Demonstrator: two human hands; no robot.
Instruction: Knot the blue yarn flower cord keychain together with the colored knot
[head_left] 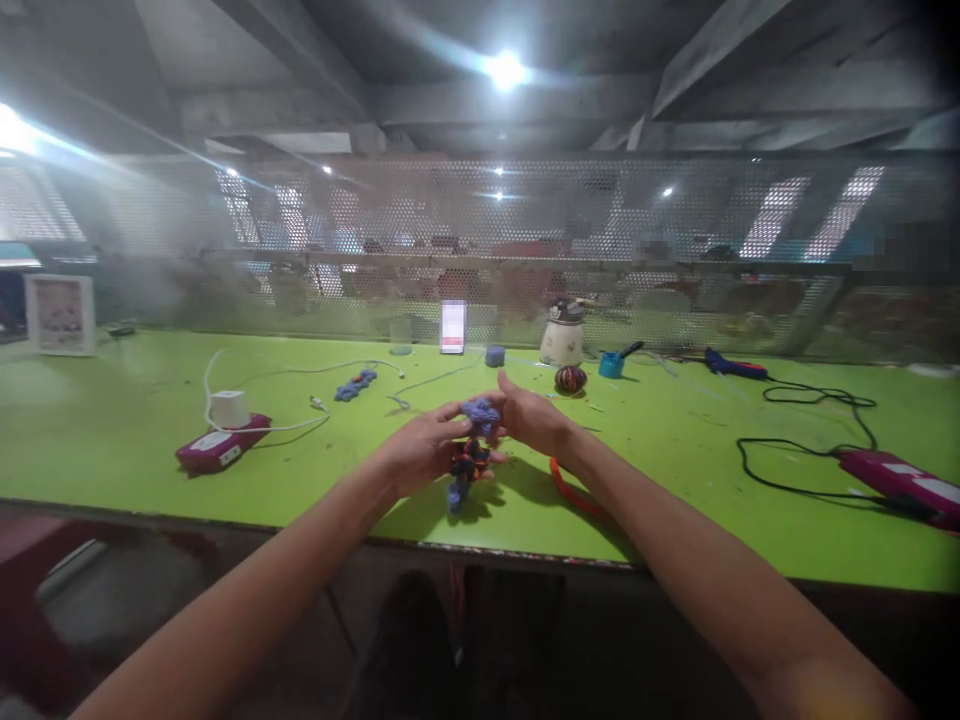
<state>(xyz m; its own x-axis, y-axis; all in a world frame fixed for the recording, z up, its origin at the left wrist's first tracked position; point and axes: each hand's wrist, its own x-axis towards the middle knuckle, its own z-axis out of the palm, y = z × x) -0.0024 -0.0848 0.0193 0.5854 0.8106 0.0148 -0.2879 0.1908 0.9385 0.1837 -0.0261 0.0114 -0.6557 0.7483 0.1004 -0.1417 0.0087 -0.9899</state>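
Just above the front of the green table, my left hand (426, 448) is closed on a crocheted piece (480, 415) in purple and dark orange-flecked yarn. Its purple end shows between the hands, and a dark part hangs below with another purple tip. My right hand (531, 418) grips the same piece from the other side, thumb raised and fingers partly hidden behind it. Below the right wrist lies an orange strip (570, 488). A similar purple crocheted piece (355, 385) with an orange spot rests to the left.
Farther back are a striped yarn ball (571, 379), a purple yarn roll (495, 356), a lidded jug (562, 335), a blue pot (611, 365) and a phone (453, 327). Power strips (223, 445) with cords lie on both sides. A glue gun (735, 364) lies right, before a mesh screen.
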